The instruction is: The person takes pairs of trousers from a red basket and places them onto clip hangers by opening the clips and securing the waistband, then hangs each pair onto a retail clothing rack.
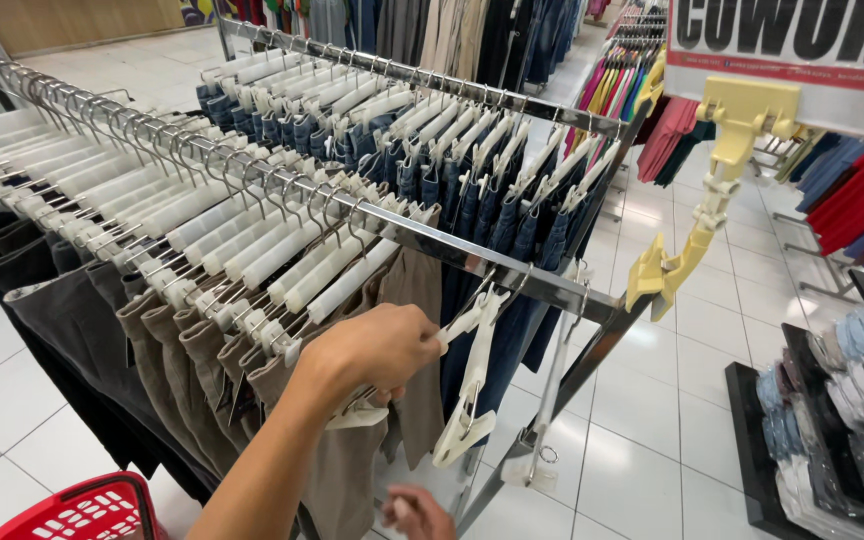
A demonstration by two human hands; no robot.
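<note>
Clearly, the left hand is closed on a white clip hanger hooked over the chrome rail, steadying it, while the right hand, low by the khaki trousers, shows no visible grip.

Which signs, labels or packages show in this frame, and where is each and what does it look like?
Sign: top right, above the rack end; white rectangular board, large black letters, red strip beneath.
Sign holder: below the sign; yellow jointed plastic clip arm reaching down to the rail.
Tags on the trousers: too small to tell. No packages or screens.
</note>
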